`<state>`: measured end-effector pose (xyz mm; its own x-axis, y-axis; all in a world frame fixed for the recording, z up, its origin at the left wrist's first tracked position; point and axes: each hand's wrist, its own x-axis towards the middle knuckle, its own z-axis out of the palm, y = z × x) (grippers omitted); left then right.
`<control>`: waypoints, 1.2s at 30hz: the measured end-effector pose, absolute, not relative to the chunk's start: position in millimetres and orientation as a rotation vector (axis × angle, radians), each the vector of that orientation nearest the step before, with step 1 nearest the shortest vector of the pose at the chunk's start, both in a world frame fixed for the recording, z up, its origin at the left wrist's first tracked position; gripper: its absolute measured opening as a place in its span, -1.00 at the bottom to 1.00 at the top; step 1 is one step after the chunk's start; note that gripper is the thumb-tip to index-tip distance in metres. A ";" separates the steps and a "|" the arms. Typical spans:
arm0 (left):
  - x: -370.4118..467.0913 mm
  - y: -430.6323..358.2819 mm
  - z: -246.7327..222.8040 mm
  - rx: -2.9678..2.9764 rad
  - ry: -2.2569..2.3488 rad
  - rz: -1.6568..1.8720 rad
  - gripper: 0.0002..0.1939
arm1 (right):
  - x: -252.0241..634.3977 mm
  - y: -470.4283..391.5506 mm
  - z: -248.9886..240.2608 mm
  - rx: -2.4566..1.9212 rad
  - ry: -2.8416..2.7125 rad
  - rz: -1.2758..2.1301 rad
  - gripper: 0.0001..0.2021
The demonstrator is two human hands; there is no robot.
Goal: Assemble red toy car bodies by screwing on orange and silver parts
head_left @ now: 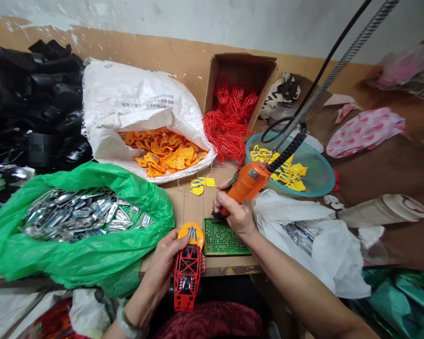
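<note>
Maroon cloth [215, 321] nearest. Your left hand [161, 259] clasps toy car [186, 269], likely steadying; right hand [238, 217] grips driver [250, 181] above tray [217, 250], likely for reach.

The single head camera looks from the person's head forward and down across the workbench [187, 200], from above its near edge. The left hand [166, 256] and right hand [237, 215] lie close, below the view's centre; the wearer's patterned clothing [212, 321] borders the bottom, and the wall [183, 21] stands farther off, along the top.
</note>
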<state>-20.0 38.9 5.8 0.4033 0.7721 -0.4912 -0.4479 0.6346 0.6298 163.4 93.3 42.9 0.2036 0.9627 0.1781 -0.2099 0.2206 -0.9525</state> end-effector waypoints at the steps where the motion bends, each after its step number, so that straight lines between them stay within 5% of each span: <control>1: -20.0 38.4 6.0 0.433 0.850 0.806 -0.64 | 163.0 93.6 42.0 -0.979 -0.996 1.029 -0.67; 28: -17.9 32.4 1.5 0.397 0.816 0.936 -0.58 | 162.3 95.1 33.0 -0.953 -1.020 1.053 -0.69; 36: -24.3 30.9 -7.3 0.472 0.733 0.949 -0.58 | 155.3 97.0 84.9 -0.712 -0.889 1.018 -0.81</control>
